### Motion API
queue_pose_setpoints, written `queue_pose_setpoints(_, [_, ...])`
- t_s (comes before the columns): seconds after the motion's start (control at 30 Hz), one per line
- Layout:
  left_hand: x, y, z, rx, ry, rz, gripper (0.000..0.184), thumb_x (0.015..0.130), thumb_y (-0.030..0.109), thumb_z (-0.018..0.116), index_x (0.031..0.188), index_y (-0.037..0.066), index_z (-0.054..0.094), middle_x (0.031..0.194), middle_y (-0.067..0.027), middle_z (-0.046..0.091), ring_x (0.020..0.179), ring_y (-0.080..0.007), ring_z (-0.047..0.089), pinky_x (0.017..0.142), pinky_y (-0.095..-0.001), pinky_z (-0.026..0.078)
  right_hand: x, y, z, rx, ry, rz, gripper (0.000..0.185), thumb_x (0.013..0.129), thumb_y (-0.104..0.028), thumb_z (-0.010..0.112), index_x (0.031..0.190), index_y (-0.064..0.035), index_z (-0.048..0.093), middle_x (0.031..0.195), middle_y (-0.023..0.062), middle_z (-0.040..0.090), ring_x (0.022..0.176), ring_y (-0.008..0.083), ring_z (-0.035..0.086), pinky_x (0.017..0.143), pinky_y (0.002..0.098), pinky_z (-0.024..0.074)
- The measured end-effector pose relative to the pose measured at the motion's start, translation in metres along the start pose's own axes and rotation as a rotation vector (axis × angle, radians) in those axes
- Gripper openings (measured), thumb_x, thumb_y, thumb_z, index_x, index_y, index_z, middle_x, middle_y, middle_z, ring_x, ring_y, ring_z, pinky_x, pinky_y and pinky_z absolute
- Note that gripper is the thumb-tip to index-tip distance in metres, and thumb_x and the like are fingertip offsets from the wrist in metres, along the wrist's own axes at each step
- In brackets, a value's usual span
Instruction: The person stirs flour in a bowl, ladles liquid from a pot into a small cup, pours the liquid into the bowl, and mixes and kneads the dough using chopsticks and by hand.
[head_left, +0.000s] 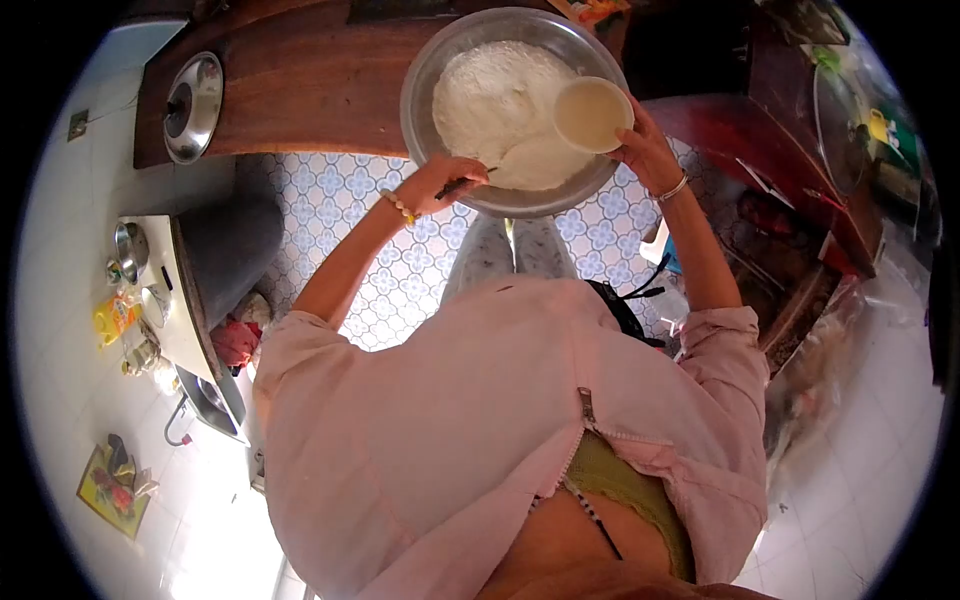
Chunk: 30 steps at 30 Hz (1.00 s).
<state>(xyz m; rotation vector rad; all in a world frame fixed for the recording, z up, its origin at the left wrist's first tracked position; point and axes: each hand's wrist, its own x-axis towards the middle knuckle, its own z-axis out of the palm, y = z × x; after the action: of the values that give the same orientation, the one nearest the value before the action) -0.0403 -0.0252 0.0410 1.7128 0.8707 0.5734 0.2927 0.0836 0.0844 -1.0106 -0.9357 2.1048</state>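
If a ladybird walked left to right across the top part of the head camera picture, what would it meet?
Shiny round lid → beaded bracelet → left hand → small round bowl → right hand.

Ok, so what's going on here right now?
A person is working over a wide metal basin of white, flour-like powder, at the edge of a wooden table. The right hand holds a bowl of pale, cloudy liquid above the basin; no stream is visible. The left hand grips a thin dark utensil near the basin's close rim. A metal lid lies farther left on the table.
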Motion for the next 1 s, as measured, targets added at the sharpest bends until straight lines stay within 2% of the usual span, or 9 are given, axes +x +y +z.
queue_pose_setpoints(0.13, [0.039,-0.001,0.047,0.008,0.097,0.115,0.029,0.076,-0.012,0.051,0.100,0.003,0.059,0.110,-0.0123,0.058,0.099,-0.0230,0.057,0.085,-0.0320,0.044,0.000,0.001,-0.001,-0.053,0.057,-0.002,0.069,0.079,-0.007,0.059,0.138,-0.0078,0.024,0.129,0.0098,0.041,0.110,0.0206,0.051,0.082,0.0362,0.0511])
queue_pose_setpoints(0.3, [0.071,-0.031,0.015,-0.118,0.591,0.337,0.021,0.081,-0.010,0.051,0.096,0.003,0.058,0.103,-0.0108,0.061,0.096,-0.0199,0.059,0.082,-0.0280,0.046,-0.011,0.008,-0.009,-0.109,0.091,0.051,0.069,0.079,-0.007,0.060,0.138,-0.0078,0.024,0.128,0.0095,0.042,0.108,0.0201,0.051,0.080,0.0343,0.0518])
queue_pose_setpoints(0.43, [0.037,-0.046,-0.022,0.070,0.687,0.202,0.022,0.081,-0.010,0.049,0.097,0.003,0.058,0.103,-0.0102,0.061,0.095,-0.0167,0.058,0.081,-0.0284,0.046,-0.017,0.005,0.003,-0.204,0.129,0.121,0.069,0.078,-0.006,0.059,0.138,-0.0078,0.024,0.125,0.0095,0.045,0.106,0.0195,0.052,0.080,0.0336,0.0517])
queue_pose_setpoints(0.5, [0.039,-0.050,-0.003,-0.120,0.785,0.258,0.020,0.081,-0.009,0.051,0.097,0.003,0.057,0.104,-0.0095,0.061,0.094,-0.0162,0.058,0.080,-0.0266,0.046,-0.021,0.008,0.007,-0.189,0.123,0.153,0.070,0.078,-0.007,0.059,0.138,-0.0078,0.024,0.125,0.0095,0.046,0.106,0.0196,0.052,0.080,0.0336,0.0516])
queue_pose_setpoints(0.57, [0.035,-0.043,0.023,-0.178,0.503,0.196,0.025,0.076,-0.011,0.053,0.097,0.002,0.058,0.106,-0.0087,0.061,0.093,-0.0146,0.057,0.079,-0.0255,0.045,-0.019,0.013,0.010,-0.138,0.082,0.187,0.070,0.078,-0.007,0.059,0.138,-0.0085,0.024,0.125,0.0097,0.045,0.106,0.0197,0.052,0.080,0.0336,0.0516])
queue_pose_setpoints(0.73, [-0.008,-0.023,0.016,-0.059,0.243,0.084,0.034,0.074,-0.015,0.052,0.100,0.005,0.059,0.104,-0.0072,0.061,0.094,-0.0163,0.057,0.080,-0.0264,0.044,-0.011,0.020,0.015,-0.103,0.009,0.212,0.070,0.078,-0.009,0.059,0.139,-0.0105,0.023,0.127,0.0091,0.043,0.110,0.0203,0.049,0.085,0.0364,0.0483])
queue_pose_setpoints(0.87, [-0.010,-0.054,-0.020,-0.295,0.421,-0.156,0.032,0.077,-0.013,0.052,0.101,0.006,0.060,0.102,-0.0071,0.061,0.095,-0.0156,0.057,0.081,-0.0277,0.044,0.002,0.023,0.024,-0.133,-0.001,0.229,0.071,0.078,-0.009,0.060,0.139,-0.0136,0.024,0.122,0.0081,0.046,0.103,0.0179,0.053,0.081,0.0344,0.0501])
queue_pose_setpoints(0.93, [0.019,-0.051,-0.011,-0.021,0.688,0.231,0.029,0.078,-0.011,0.052,0.100,0.006,0.060,0.102,-0.0072,0.061,0.094,-0.0145,0.057,0.080,-0.0278,0.044,0.009,0.018,0.032,-0.156,-0.013,0.230,0.072,0.078,-0.009,0.061,0.139,-0.0142,0.024,0.121,0.0075,0.047,0.102,0.0170,0.053,0.080,0.0337,0.0501])
queue_pose_setpoints(1.0, [0.022,-0.038,0.015,-0.112,0.564,0.170,0.028,0.079,-0.011,0.052,0.099,0.006,0.061,0.103,-0.0073,0.061,0.094,-0.0151,0.057,0.080,-0.0281,0.045,0.019,0.015,0.039,-0.185,-0.024,0.233,0.072,0.077,-0.009,0.061,0.139,-0.0147,0.025,0.121,0.0069,0.047,0.102,0.0162,0.052,0.079,0.0330,0.0501])
